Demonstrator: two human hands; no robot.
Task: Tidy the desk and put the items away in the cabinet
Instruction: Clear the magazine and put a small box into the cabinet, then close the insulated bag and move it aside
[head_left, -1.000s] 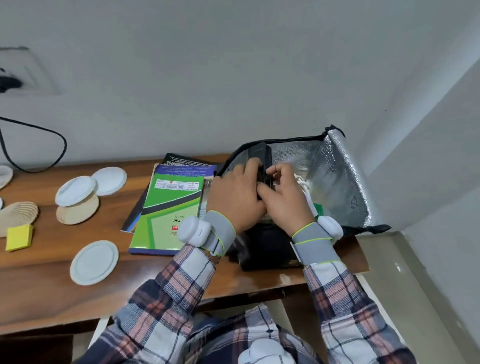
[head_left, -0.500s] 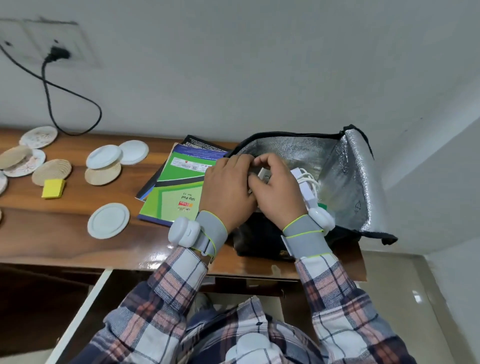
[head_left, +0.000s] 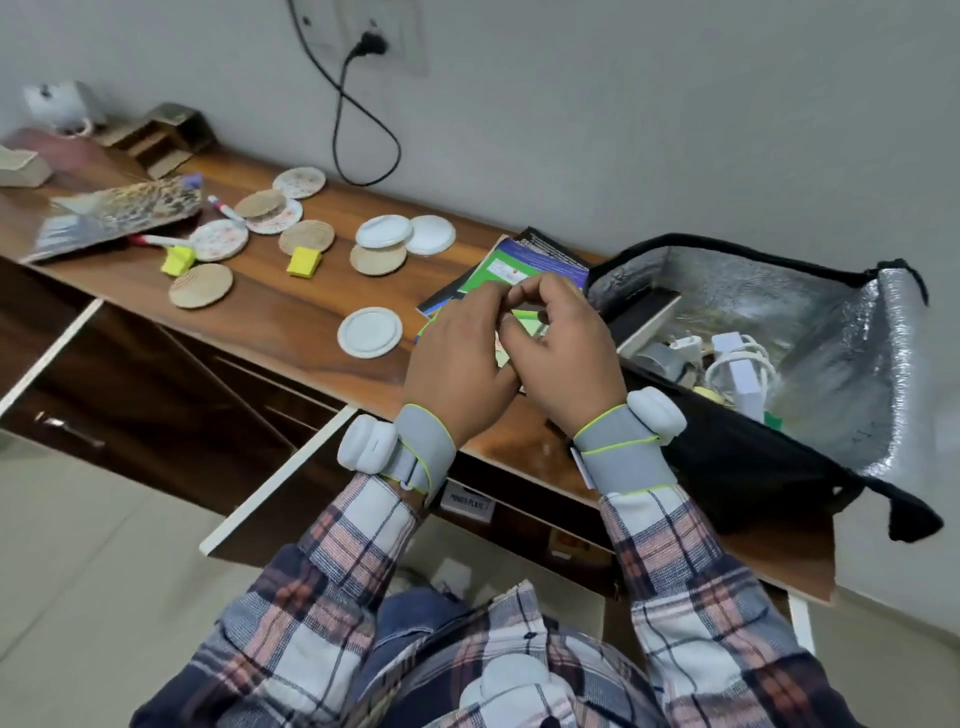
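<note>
My left hand (head_left: 462, 348) and my right hand (head_left: 563, 348) hover side by side over the green and blue books (head_left: 524, 265) on the wooden desk (head_left: 291, 317). Their fingers are loosely curled and the tips nearly meet; I see nothing in them. Just right of them stands the open black bag with a silver foil lining (head_left: 857, 353). White chargers and coiled cables (head_left: 737, 364) lie inside it. A white round coaster (head_left: 370, 332) lies just left of my left hand.
Several more white, patterned and woven coasters (head_left: 378, 258) are spread over the desk, with yellow sticky pads (head_left: 304, 261), markers (head_left: 156, 240) and a patterned flat pouch (head_left: 119, 213). Below the desk a cabinet door (head_left: 275, 483) stands open. A black cable (head_left: 363, 140) hangs from the wall socket.
Both hands have come out of the bag and moved left over the books. The black item they held a second ago is gone from them. The view has swung left and down.
</note>
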